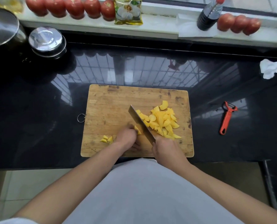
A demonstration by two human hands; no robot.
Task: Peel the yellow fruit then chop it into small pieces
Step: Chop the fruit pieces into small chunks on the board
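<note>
While the right hand (166,147) grips the handle of a cleaver (141,122), its fingers curled round it, the blade runs diagonally across the wooden cutting board (112,101), edge down among the fruit. Just left of the blade, the left hand (126,137) rests with curled fingers on a yellow fruit piece (137,130), pinning it to the board close against the steel. On the blade's right lies a heap of chopped yellow pieces (163,121), touching the flat of the cleaver and spreading toward the board's right edge. A few small yellow chunks (106,139) sit apart near the board's lower left, just beside the left wrist. The board lies on a glossy black surface (37,110). Well to its right on the same surface is a red peeler (227,118), and farther back a crumpled white tissue (269,68). At the far left stand a steel lidded container (46,41) and a larger pot lid (2,28). Along the white windowsill (160,28) sit rows of tomatoes (69,8), a yellow food packet (128,11) and a dark sauce bottle (209,15).
</note>
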